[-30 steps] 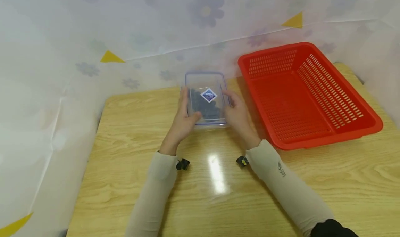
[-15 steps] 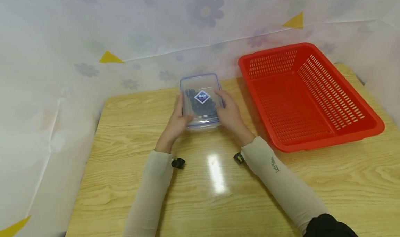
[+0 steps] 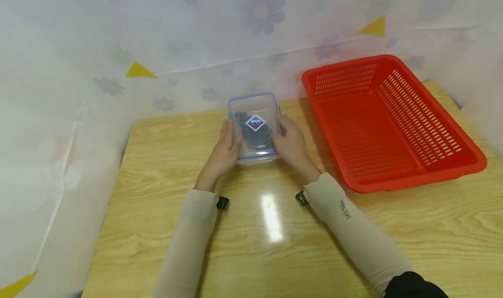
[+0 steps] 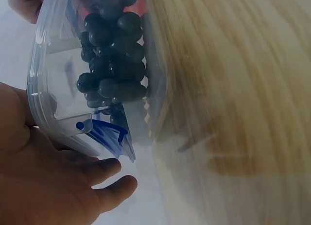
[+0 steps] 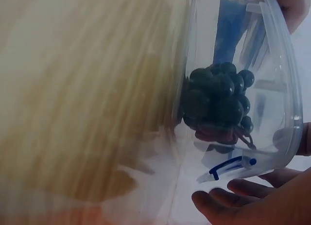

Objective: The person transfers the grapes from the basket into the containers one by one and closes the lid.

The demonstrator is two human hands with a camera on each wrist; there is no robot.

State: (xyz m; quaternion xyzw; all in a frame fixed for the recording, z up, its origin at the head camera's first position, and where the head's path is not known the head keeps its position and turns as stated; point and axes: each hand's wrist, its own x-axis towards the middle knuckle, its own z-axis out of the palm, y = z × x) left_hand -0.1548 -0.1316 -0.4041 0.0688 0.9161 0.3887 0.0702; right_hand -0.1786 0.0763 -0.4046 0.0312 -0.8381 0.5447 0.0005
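Observation:
A clear plastic food container (image 3: 253,103) with a blue-lined lid and a diamond-shaped label lies near the table's back edge. Through its walls a bunch of dark grapes (image 4: 114,55) shows in both wrist views. My left hand (image 3: 222,154) holds the container's left side, its thumb at the lid's edge. Opposite it, my right hand (image 3: 292,145) grips the right side with the thumb over the rim. In the left wrist view a blue-striped latch (image 4: 104,135) angles out from the wall beside my fingers; a similar blue strip (image 5: 231,165) appears in the right wrist view.
A large red plastic basket (image 3: 365,127) with slotted walls stands to the right of the container on the wooden table (image 3: 157,202). Behind the table hangs a pale flowered sheet (image 3: 204,36) with yellow triangles on it.
The container and both hands have shifted slightly left and turned a little from a second ago. My left thumb has drawn back from the lid toward its edge.

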